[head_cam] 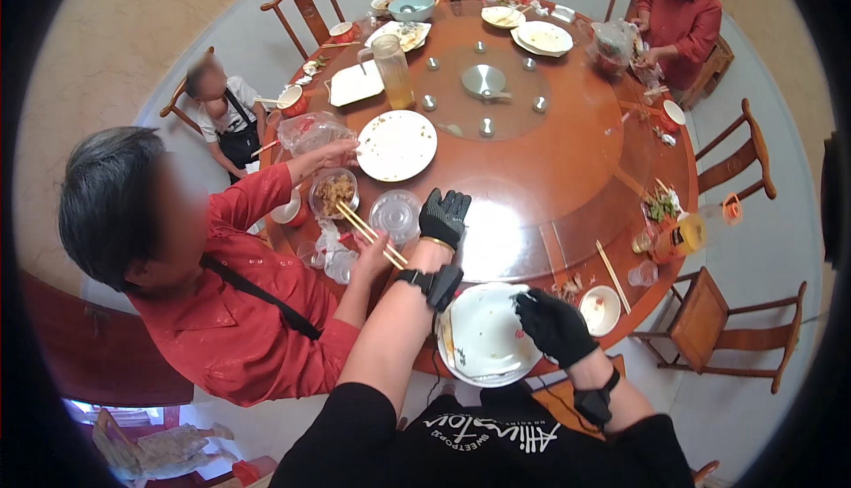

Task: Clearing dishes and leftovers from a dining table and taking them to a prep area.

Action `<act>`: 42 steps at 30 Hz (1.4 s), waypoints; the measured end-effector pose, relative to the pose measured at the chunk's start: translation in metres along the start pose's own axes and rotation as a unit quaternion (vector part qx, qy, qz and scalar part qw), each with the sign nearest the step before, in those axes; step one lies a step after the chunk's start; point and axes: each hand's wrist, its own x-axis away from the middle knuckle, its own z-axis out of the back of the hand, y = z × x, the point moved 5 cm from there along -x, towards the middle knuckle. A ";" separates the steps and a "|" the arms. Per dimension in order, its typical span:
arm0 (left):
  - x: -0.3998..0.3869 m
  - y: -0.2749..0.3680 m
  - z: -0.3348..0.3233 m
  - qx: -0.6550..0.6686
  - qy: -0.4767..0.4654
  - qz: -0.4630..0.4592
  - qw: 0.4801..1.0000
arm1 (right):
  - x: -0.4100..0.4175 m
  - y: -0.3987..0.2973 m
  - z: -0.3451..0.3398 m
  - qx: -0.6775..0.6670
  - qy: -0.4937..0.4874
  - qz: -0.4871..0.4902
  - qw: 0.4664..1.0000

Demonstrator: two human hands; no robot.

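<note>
My left hand [444, 219], in a black grip glove, reaches over the table with its fingers extended and nothing in it. Just left of it sits a clear round plastic lid or tub [395, 217]. My right hand [557, 327], also gloved, grips the right rim of a white plate [488, 328] with food smears, at the near table edge. Other dishware seems stacked with that plate; the thumb is hidden. Ahead of my left hand, a person at my left touches a white oval plate [397, 146] and holds chopsticks [369, 233] over a tub of brown food [334, 193].
The round wooden table [532, 182] has a glass turntable. A pitcher [392, 72], stacked plates [543, 37] and a blue-green bowl [411, 7] stand across it. At right are a white bowl [600, 310] and a bottle [681, 239]. Another person handles plastic bags [610, 46]; someone sits far left.
</note>
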 end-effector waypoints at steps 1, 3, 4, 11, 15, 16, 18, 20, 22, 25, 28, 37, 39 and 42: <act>-0.028 -0.005 -0.001 -0.014 0.002 -0.005 1.000 | 0.002 -0.007 0.015 -0.023 -0.027 0.013 0.999; -0.061 0.005 -0.012 -0.022 0.043 -0.017 0.999 | 0.017 -0.021 0.022 -0.020 0.018 0.075 0.997; -0.096 0.030 0.003 -0.023 0.016 -0.027 0.999 | 0.020 -0.022 0.021 -0.031 -0.005 0.064 0.997; -0.143 0.027 -0.038 -0.022 0.101 -0.124 0.987 | 0.033 -0.061 0.063 -0.043 0.057 0.113 0.991; -0.156 0.037 -0.036 0.005 0.035 -0.169 0.985 | 0.045 -0.058 0.069 -0.096 0.057 0.103 0.988; -0.154 0.035 -0.035 0.011 0.021 -0.178 0.984 | 0.052 -0.058 0.070 -0.074 0.066 0.114 0.989; -0.147 0.033 -0.034 0.019 -0.010 -0.191 0.981 | 0.058 -0.057 0.072 -0.054 0.079 0.123 0.988; -0.136 0.030 -0.030 0.024 -0.043 -0.192 0.980 | 0.059 -0.060 0.079 -0.037 0.120 0.153 0.980; -0.124 0.031 -0.030 0.022 -0.077 -0.180 0.980 | 0.039 -0.070 0.089 0.003 0.066 0.183 0.981; -0.056 -0.006 -0.025 -0.084 -0.028 -0.084 0.993 | 0.039 -0.073 0.084 0.031 0.052 0.239 0.969; 0.043 -0.019 -0.022 -0.145 -0.061 -0.048 0.986 | 0.034 -0.071 0.073 -0.003 0.041 0.235 0.971; 0.203 -0.013 0.114 -0.456 -0.036 0.136 0.879 | 0.039 -0.043 0.086 0.017 0.032 0.314 0.949; 0.210 -0.017 0.136 -0.486 -0.044 0.162 0.857 | 0.051 -0.050 0.056 0.670 0.148 0.525 0.504; 0.203 -0.017 0.175 -0.501 -0.046 0.181 0.845 | 0.005 -0.061 0.077 0.383 0.077 0.410 0.824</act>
